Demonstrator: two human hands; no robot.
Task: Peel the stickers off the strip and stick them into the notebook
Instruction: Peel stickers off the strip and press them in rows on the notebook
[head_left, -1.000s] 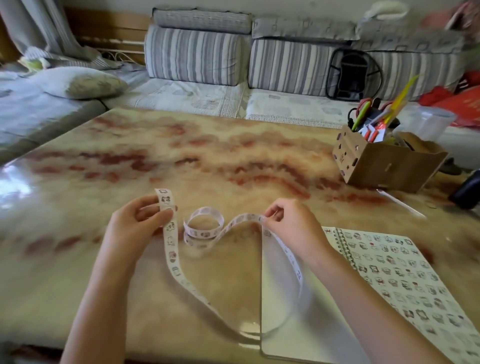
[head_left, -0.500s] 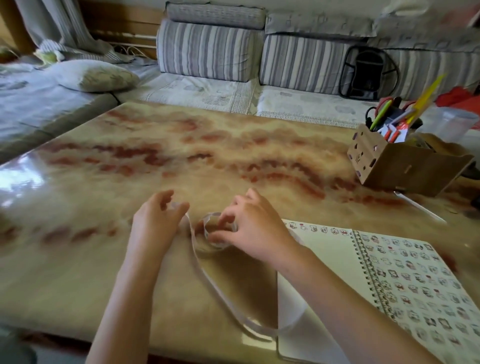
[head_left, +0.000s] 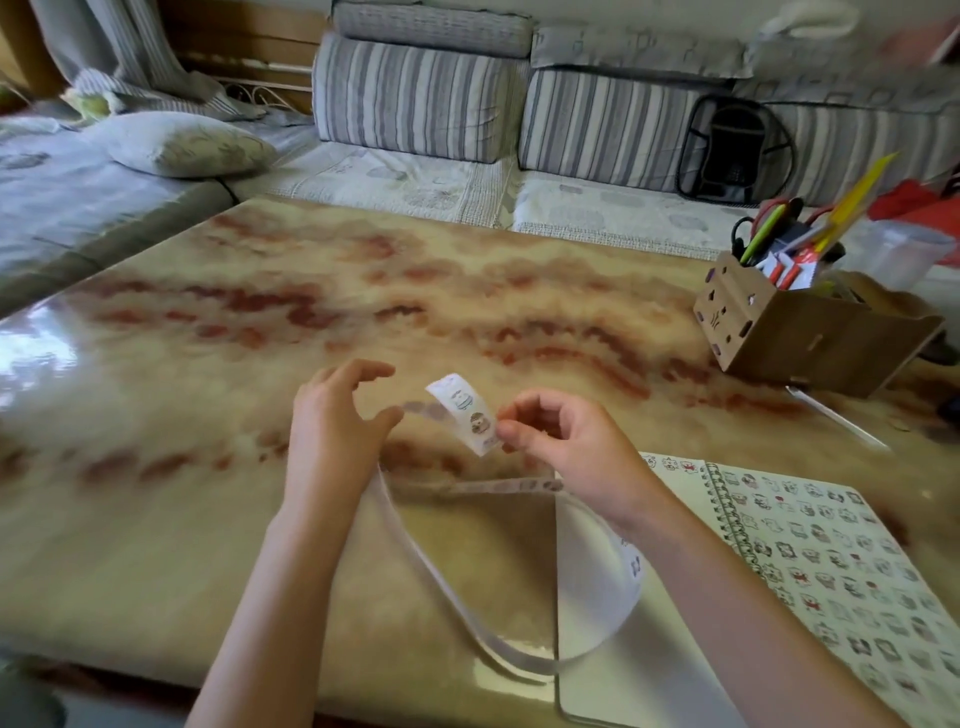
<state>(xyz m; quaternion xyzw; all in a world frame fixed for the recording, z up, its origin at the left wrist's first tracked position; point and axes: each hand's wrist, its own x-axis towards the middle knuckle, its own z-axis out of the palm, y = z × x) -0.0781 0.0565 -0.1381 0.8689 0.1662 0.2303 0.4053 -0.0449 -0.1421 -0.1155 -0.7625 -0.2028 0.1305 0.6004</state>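
Note:
A long white sticker strip has its end lifted above the marbled table, with small picture stickers showing on it. My right hand pinches that end between thumb and forefinger. My left hand hovers just left of it with fingers curved and spread, its thumb tip at the strip's edge. The rest of the strip sags in a big loop toward the near table edge and back over the open spiral notebook. The notebook's left page is blank white; its right page is covered with rows of stickers.
A cardboard desk organiser with pens and scissors stands at the far right. A thin white stick lies in front of it, and a clear plastic tub stands behind. Striped sofa cushions line the far side.
Both hands were bunched over the coiled strip; now they have drawn apart, my right hand has lifted the strip's end upright, and my left hand's fingers have spread off it.

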